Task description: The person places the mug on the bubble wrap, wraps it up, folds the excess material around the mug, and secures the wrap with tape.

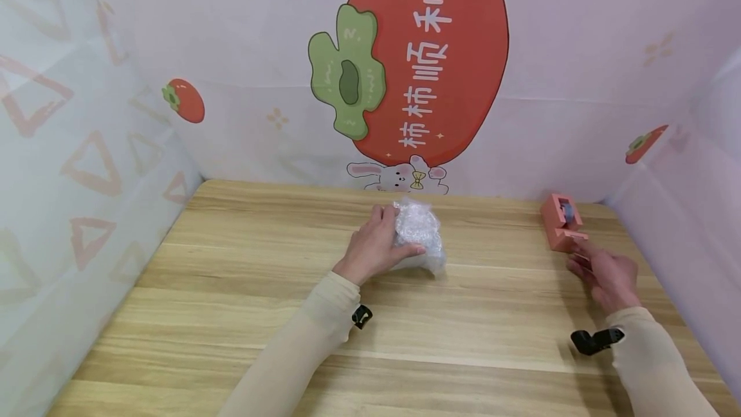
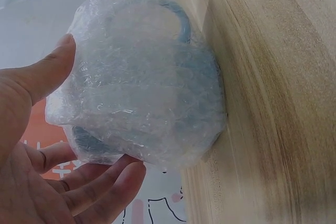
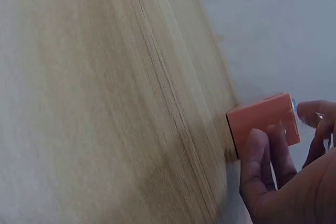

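Observation:
A mug in bubble wrap (image 1: 418, 231) stands near the middle of the table; its light-blue handle (image 2: 184, 22) shows through the film in the left wrist view. My left hand (image 1: 376, 243) grips the bundle from the left, thumb on one side and fingers on the other. At the right, a coral-pink tape dispenser (image 1: 557, 221) carries a small bluish roll (image 1: 567, 212). My right hand (image 1: 610, 273) is at the dispenser's near end, fingers bent. In the right wrist view, clear tape (image 3: 319, 115) glints between thumb and index finger, though faintly.
The wooden table (image 1: 231, 288) meets a printed cloth backdrop (image 1: 278, 140) at the back, with cloth walls at both sides. The dispenser stands close to the back right corner. A black wrist camera (image 1: 596, 341) is strapped on the right sleeve.

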Tool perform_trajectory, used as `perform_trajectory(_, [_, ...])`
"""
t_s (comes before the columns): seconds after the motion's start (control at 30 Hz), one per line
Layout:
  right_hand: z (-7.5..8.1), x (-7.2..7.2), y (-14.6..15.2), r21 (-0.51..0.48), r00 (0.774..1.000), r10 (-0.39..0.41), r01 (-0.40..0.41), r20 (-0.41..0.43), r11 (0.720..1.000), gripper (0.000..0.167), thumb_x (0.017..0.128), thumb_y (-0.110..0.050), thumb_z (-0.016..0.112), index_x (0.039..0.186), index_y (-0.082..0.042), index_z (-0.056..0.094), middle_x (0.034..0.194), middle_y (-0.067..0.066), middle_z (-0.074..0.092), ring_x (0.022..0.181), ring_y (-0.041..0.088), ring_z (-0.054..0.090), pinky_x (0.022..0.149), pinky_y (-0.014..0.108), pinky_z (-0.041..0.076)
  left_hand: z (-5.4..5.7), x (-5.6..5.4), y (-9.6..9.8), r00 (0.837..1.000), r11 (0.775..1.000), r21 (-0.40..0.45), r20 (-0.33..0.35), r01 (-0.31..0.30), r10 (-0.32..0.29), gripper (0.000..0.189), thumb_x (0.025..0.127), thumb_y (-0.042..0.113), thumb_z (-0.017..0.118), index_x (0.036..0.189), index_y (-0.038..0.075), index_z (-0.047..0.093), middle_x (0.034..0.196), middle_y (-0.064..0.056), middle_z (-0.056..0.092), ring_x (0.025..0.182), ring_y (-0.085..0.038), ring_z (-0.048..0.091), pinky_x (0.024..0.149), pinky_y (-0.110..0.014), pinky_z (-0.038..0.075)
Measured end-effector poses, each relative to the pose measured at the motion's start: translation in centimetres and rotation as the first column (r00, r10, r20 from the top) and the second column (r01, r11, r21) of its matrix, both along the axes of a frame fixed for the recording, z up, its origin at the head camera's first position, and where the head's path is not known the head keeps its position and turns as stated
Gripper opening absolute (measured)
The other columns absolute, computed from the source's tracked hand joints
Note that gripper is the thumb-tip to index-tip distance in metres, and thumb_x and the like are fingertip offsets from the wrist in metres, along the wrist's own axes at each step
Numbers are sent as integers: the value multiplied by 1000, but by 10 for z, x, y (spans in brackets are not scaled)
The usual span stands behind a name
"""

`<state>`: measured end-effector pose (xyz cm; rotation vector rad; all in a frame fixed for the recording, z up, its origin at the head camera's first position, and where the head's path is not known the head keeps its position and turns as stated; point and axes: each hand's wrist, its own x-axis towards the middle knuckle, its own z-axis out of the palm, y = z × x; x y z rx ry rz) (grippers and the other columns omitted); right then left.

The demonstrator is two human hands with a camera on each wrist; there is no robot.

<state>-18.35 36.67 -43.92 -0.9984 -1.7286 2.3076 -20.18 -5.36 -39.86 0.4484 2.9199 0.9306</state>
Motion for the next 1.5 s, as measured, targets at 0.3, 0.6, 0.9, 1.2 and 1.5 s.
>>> perform_trajectory(0.3, [-4,0,2,-111,994,-68,58,-88,992,16,83,-7,84,77,-5,70,75,2,72,69,11,70,64,27,60,-1,0,1,1000,1000,-3,5,-2,2,93,81,56,81,144,1,40,127,-15,49,100,-30,58,86,-47,54])
perform_trajectory(0.6, [-6,-4,4,-195,985,-54,22,-161,980,20,88,-1,78,71,0,66,78,5,74,73,14,71,70,28,61,1,1,1,1000,1000,3,15,-3,3,92,81,55,81,143,1,41,126,-15,49,100,-29,59,86,-47,54])
perform_trajectory(0.9, [-7,-1,6,-299,972,-7,-66,-234,952,15,92,4,70,78,4,71,81,10,74,71,17,71,69,31,61,1,0,2,1000,1000,-5,24,-7,7,92,81,56,80,145,2,40,128,-14,49,103,-29,59,88,-47,54])
perform_trajectory(1.2, [-5,-2,2,-201,988,-23,-7,-149,980,9,88,-4,78,81,-2,72,78,5,70,69,13,66,61,23,57,0,-1,2,999,1000,2,32,-5,5,93,81,55,81,145,2,40,129,-14,48,103,-29,58,88,-47,54])
perform_trajectory(1.5, [-4,-3,0,-188,989,-18,-9,-146,982,9,89,-4,77,81,-3,74,78,5,72,68,12,67,60,24,57,0,-1,1,1000,1000,-4,29,1,-1,94,81,55,80,146,1,39,128,-14,49,101,-28,59,86,-46,55])
